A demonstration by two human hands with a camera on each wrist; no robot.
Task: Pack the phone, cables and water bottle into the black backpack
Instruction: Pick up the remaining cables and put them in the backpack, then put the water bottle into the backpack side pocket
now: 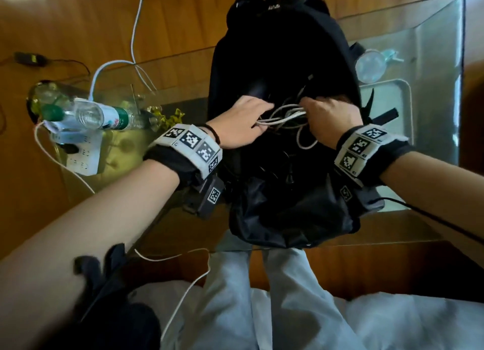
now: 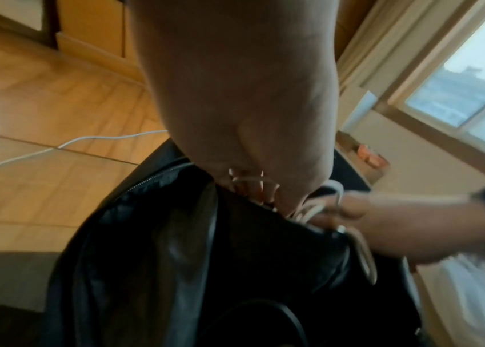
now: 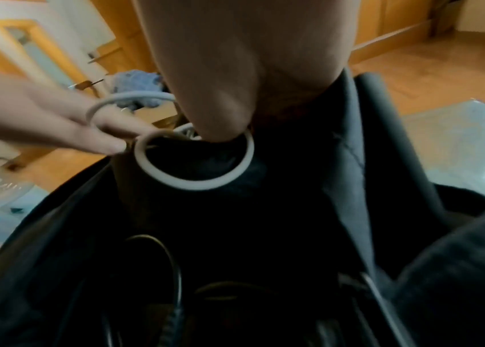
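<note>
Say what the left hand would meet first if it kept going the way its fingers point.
The left hand points right across the open black backpack; it already touches the white cables, and next would likely meet the right hand gripping them.

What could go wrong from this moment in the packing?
1. The white cable, held in loose loops between the left hand and right hand above the open backpack, has a loop hanging low; it could snag on the black cords already inside.
2. The water bottle lies on its side on the power strip near the glass table's edge; it could roll off if bumped.
</note>
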